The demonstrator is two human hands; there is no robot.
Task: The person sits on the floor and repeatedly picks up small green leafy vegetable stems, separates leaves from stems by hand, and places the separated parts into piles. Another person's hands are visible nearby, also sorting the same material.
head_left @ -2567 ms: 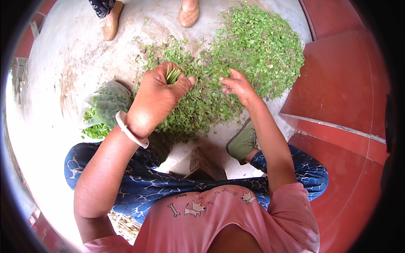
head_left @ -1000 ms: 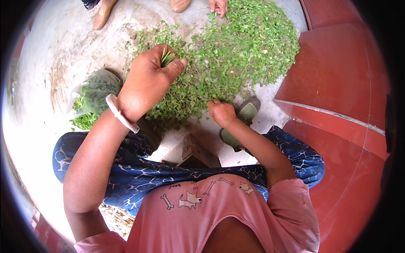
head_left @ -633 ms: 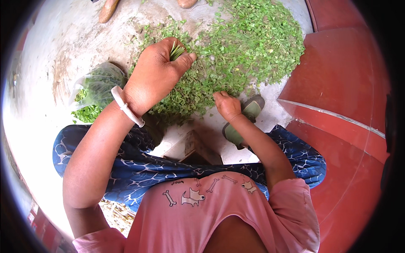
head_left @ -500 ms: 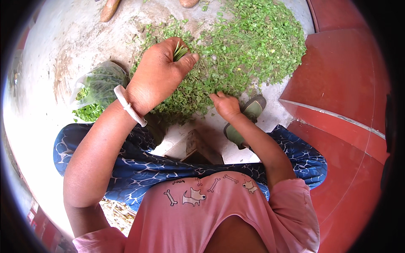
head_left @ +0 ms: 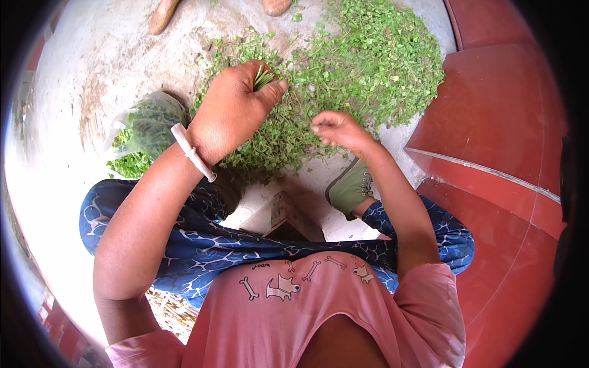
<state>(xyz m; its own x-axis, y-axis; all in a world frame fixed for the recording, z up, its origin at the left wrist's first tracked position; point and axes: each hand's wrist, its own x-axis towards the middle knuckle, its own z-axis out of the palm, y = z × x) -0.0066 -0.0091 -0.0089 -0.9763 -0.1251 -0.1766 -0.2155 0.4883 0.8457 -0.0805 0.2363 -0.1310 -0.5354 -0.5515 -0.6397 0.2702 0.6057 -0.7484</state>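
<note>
- Left hand [head_left: 230,110] raised over the near edge of the green heap, fingers pressed together round a small bunch of stems [head_left: 262,76], cut ends poking up between thumb and forefinger.
- Right hand [head_left: 336,127] lower and just to the right, fingertips drawn loosely together at the edge of the leafy greens [head_left: 362,67]; cannot tell whether anything is pinched there.
- Greens spread in 1 broad heap on the pale concrete floor [head_left: 67,122], reaching from in front of the knees to the far side by the red step [head_left: 497,104].
- Judged light, limp and easily bruised: thin stems, small soft leaves, likely to shed and tangle with neighbours when lifted.
- Best taken low on the stems, several gathered side by side, with a gentle squeeze rather than a hard clench; leaf tips probably tear if pulled.
- Clear plastic bag [head_left: 144,132] lying left of the heap, partly filled with more greens, mouth not readable.
- White bangle [head_left: 192,152] on the left wrist; olive sandal [head_left: 351,187] beneath the right forearm.
- Hard to make out: how many stems sit in the bunch, most of it buried inside the fist.
- Right fingertips turned down, undersides hidden.
- 2 feet [head_left: 162,15] of another person cut off at the top rim, nothing more of them visible.
- Small wooden object between the knees in shadow, kind unclear.
- Dry straw-like litter at the lower left blurred by the lens rim.
</note>
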